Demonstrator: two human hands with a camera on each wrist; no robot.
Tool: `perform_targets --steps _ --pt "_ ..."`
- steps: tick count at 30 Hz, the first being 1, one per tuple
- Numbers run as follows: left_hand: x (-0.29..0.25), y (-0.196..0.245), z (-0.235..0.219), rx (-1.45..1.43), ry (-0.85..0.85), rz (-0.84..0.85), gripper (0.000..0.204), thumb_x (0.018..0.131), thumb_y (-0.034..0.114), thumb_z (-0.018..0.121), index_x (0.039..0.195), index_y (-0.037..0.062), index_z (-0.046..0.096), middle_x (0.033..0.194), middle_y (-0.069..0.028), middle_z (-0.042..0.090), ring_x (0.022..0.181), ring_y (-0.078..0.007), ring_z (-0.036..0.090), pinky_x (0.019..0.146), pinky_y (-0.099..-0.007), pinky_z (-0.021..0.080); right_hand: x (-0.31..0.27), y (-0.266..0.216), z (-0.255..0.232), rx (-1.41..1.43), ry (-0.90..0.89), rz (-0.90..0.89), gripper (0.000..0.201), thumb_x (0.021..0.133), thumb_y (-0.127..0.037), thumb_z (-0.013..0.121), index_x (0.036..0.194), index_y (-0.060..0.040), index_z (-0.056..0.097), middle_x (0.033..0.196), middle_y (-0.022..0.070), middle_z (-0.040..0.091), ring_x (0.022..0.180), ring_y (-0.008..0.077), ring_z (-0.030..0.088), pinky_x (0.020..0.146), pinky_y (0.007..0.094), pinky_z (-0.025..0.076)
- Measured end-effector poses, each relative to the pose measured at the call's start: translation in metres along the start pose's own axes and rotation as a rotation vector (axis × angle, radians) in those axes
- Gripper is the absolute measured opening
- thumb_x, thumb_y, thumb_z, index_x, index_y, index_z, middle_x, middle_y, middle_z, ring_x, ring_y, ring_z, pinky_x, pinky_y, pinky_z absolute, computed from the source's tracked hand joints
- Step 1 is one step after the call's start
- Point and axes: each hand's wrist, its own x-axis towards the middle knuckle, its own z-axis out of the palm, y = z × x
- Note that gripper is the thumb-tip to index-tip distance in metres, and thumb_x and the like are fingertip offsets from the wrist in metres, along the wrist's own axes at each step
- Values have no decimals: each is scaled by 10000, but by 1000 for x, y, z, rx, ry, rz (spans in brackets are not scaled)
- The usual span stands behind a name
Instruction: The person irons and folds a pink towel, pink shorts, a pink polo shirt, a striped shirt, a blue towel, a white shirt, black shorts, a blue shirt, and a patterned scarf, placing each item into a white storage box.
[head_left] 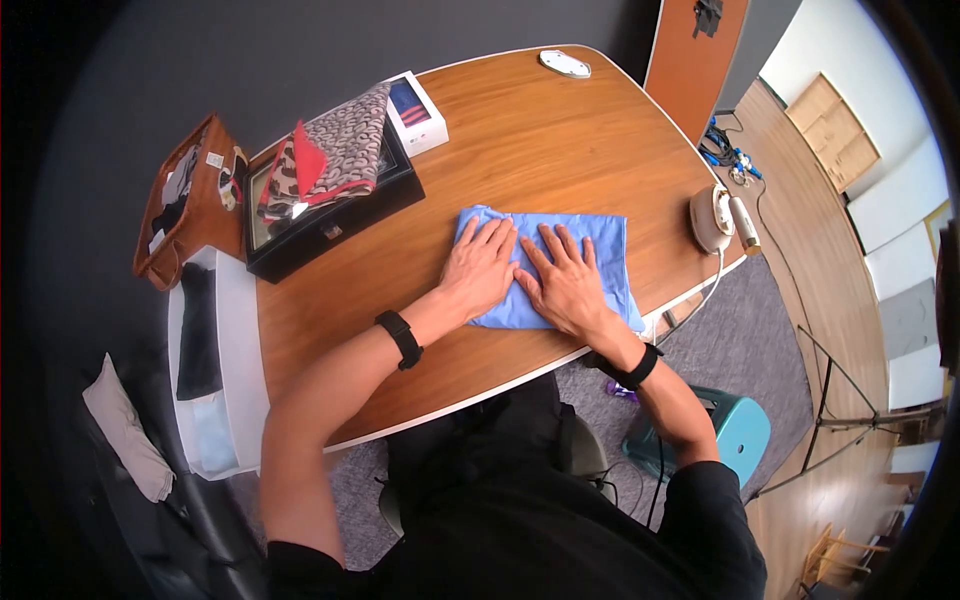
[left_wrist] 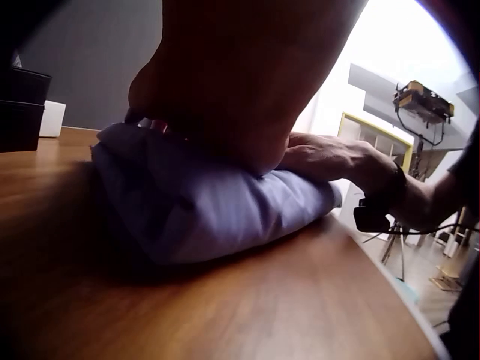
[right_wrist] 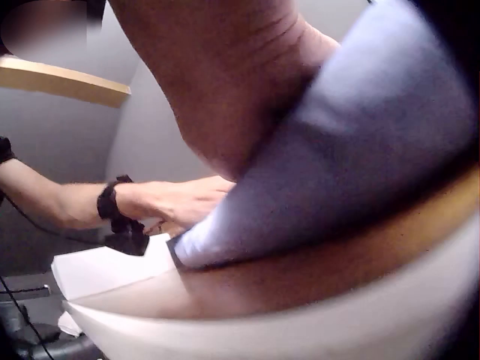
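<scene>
A folded blue cloth (head_left: 605, 240) lies on the wooden table near its front edge. My left hand (head_left: 482, 268) rests flat on its left half, fingers straight and pointing away from me. On the right half, my right hand (head_left: 570, 290) presses down with its fingers spread, the thumb close to the left hand. In the left wrist view the cloth (left_wrist: 217, 217) shows as a thick, soft bundle under the palm. The right wrist view has the cloth's edge (right_wrist: 337, 150) close beside the table's rim, below the right hand's heel.
Left of the cloth stands a black box (head_left: 335, 235) with a patterned scarf (head_left: 345, 145) draped on it. Beside it are a brown bag (head_left: 180, 195), a white open box (head_left: 240, 330) and a small white box (head_left: 428, 125). A corded garment steamer (head_left: 710, 220) stands at the right edge.
</scene>
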Motion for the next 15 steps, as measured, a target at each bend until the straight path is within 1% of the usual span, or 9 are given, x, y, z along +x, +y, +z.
perform_targets --steps 2,3,5,6,8,10,11,14,15 --pt "-2 -7 7 -33 70 16 640 1024 367 556 1520 -25 457 1605 -229 396 1509 -362 335 1264 -530 216 -6 2 10 -52 58 27 616 1010 -504 563 1479 -105 557 1569 240 446 1479 431 369 1184 676 251" --pt "-2 -9 12 -28 60 -9 681 1023 403 550 1540 -22 424 1625 -225 363 1529 -361 298 1271 -532 193 -9 5 13 -67 5 67 705 992 -554 569 1539 -116 490 1614 249 380 1528 434 288 1202 691 190" --pt "-1 -9 8 -17 37 -62 765 1023 475 539 1581 -15 356 1666 -218 295 1569 -359 225 1287 -535 147 -14 6 5 -99 10 141 727 984 -563 579 1542 -106 483 1621 253 368 1532 436 280 1204 690 189" --pt "0 -9 6 5 37 -94 793 1012 501 547 1581 -18 356 1667 -216 295 1568 -361 228 1287 -533 149 -18 8 2 -115 12 180 738 980 -567 583 1544 -102 479 1624 255 362 1534 436 276 1204 690 188" --pt "6 -10 1 53 46 -160 850 990 552 563 1580 -24 355 1670 -213 294 1566 -366 233 1288 -528 152 -26 16 2 -95 0 271 796 974 -579 589 1555 -56 438 1637 261 332 1546 435 251 1207 689 184" --pt "9 -16 6 -3 -15 -172 897 980 593 559 1584 -32 338 1675 -212 283 1573 -363 215 1292 -519 150 -34 27 0 -81 -10 353 856 968 -590 595 1566 -11 397 1650 268 303 1557 435 227 1209 687 180" --pt "11 -19 8 -28 -45 -171 920 975 613 557 1586 -35 329 1678 -212 278 1576 -361 206 1293 -514 150 -39 29 -2 -76 -27 405 898 973 -584 590 1581 27 339 1657 275 283 1566 430 203 1217 677 176" --pt "17 -27 8 -161 -108 -178 925 986 612 546 1591 -45 305 1682 -214 266 1580 -364 190 1295 -509 148 -49 37 0 -73 -11 387 918 978 -581 582 1591 43 303 1662 277 271 1571 428 188 1222 670 172" --pt "17 -29 7 -181 -104 -174 897 1001 584 536 1596 -42 294 1682 -214 268 1580 -364 190 1295 -510 149 -50 37 2 -75 -4 389 897 983 -560 580 1565 77 335 1664 275 269 1573 427 183 1230 662 158"
